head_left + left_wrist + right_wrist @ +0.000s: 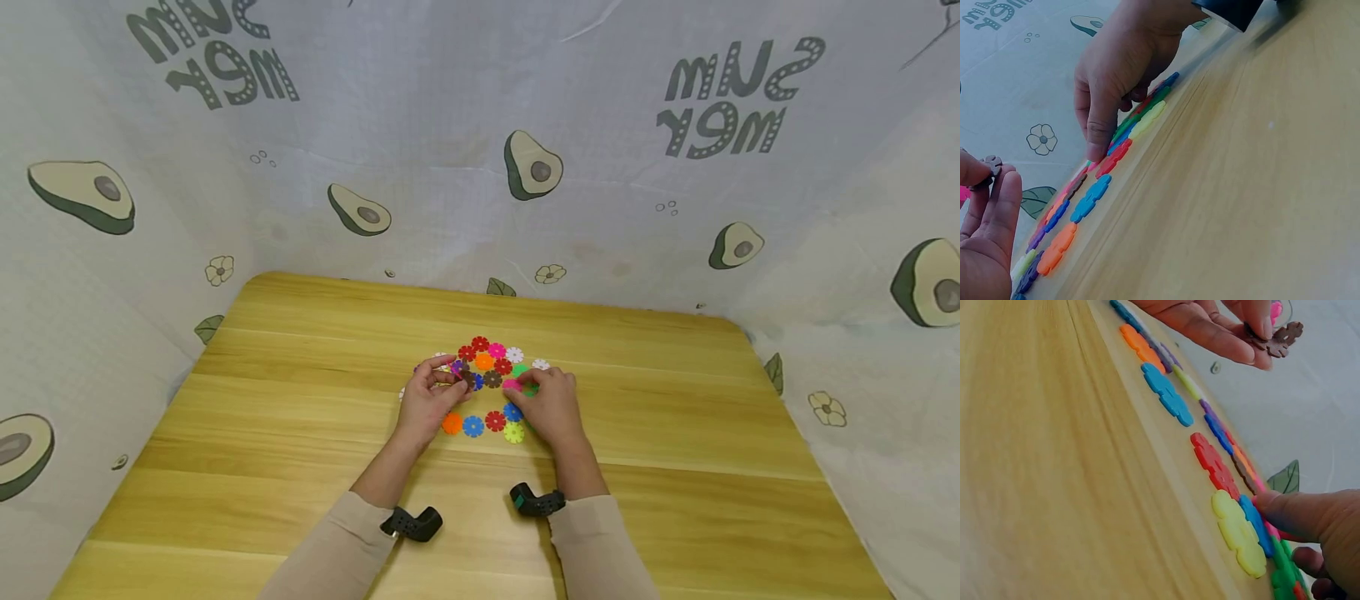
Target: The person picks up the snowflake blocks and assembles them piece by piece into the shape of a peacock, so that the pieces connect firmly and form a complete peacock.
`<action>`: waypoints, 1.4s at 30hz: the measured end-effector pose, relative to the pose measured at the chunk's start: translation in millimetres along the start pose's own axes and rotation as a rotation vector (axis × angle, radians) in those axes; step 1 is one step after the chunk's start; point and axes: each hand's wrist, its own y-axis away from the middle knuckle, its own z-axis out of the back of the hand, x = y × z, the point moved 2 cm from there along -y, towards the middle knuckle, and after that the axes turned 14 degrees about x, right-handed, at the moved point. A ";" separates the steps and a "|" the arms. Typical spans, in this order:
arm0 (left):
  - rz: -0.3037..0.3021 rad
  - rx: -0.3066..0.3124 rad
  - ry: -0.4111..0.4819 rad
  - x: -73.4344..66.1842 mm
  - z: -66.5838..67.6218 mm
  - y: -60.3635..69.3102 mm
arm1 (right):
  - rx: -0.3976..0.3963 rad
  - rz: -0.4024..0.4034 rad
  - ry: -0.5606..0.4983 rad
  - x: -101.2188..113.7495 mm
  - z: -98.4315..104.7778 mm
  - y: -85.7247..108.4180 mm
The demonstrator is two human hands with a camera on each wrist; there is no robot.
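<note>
At the middle of the tabletop (300, 350), the left hand (427, 404) pinches a brown disc (1279, 345) off the surface; the right hand (551, 406), thumb and fingertip nearly together, grips a pink disc (512, 385) at the cluster's 3 o'clock. Counted visible: four red discs (495, 421), two orange discs (452, 423), one light-blue disc (473, 426) at 6 o'clock. Wood extends well past the discs toward 3, 6 and 9; the far edge (637, 313), at 12, is well apart.

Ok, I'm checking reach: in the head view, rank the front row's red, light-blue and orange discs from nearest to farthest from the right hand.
1. Red disc: on the right hand's side.
2. Light-blue disc: middle, just left of the red.
3. Orange disc: leftmost, on the left hand's side.
</note>
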 end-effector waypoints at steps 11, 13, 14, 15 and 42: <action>0.010 0.065 0.011 -0.5 -0.9 1.9 | 0.018 0.037 -0.273 1.0 -1.2 -1.6; 0.018 0.068 0.009 -0.5 -0.7 1.5 | 0.009 0.061 -0.354 2.6 -1.3 -0.9; 0.022 0.068 0.009 -0.6 -0.6 1.2 | 0.007 0.080 -0.394 3.5 -1.5 -0.9; 0.025 0.070 0.008 -0.7 -0.5 1.0 | 0.004 0.103 -0.433 4.9 -1.5 -0.5; 0.034 0.119 -0.097 0.7 -0.9 1.2 | 0.076 0.349 -0.650 22.9 -7.0 6.4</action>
